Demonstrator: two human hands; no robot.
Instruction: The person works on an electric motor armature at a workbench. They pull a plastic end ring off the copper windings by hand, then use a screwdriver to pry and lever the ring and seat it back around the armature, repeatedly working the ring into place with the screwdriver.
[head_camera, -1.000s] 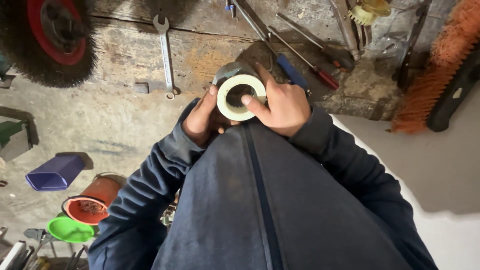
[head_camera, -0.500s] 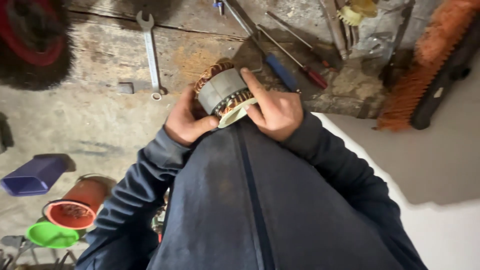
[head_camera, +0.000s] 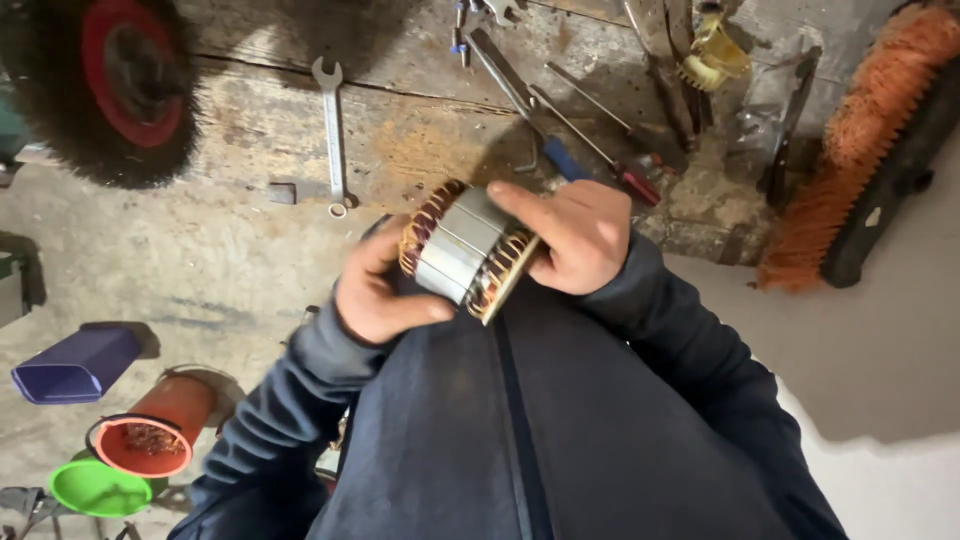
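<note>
Over workshop floor, both hands clasp stator.

Two hands, left and right; one motor stator; one wrench; two screwdrivers; one orange brush; three plastic tubs.

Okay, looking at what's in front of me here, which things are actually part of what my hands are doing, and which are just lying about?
In hand:
- motor stator with copper windings
- left hand and right hand, both gripping it

Lying about:
- spanner
- screwdrivers
- orange brush
- wire wheel
- purple tub
- red pot
- green lid
</note>
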